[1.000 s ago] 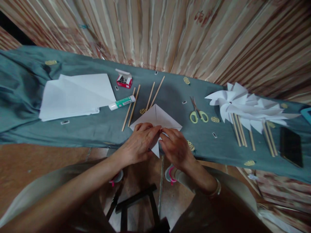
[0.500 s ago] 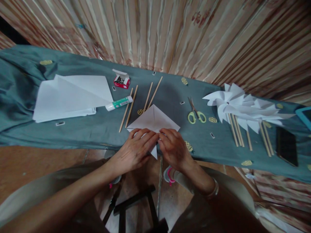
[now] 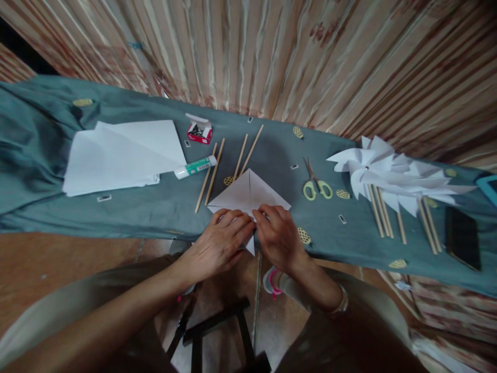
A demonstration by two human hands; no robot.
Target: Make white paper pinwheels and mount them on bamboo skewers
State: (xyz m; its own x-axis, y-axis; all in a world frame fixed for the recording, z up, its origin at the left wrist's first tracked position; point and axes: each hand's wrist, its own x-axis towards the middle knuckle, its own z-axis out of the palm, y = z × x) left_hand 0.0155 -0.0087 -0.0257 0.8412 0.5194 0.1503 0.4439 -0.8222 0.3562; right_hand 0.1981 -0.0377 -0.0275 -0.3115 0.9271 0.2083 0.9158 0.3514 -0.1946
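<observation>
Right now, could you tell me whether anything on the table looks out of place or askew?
Nothing looks spilled or damaged. The paper under the left hand and right hand pokes one corner past the near edge of the table, and the pin box stands with its lid open.

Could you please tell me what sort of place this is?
Likely a home craft table: a cloth-covered table before a curtain, with finished pinwheels, scissors, a glue stick and a folded paper.
</observation>
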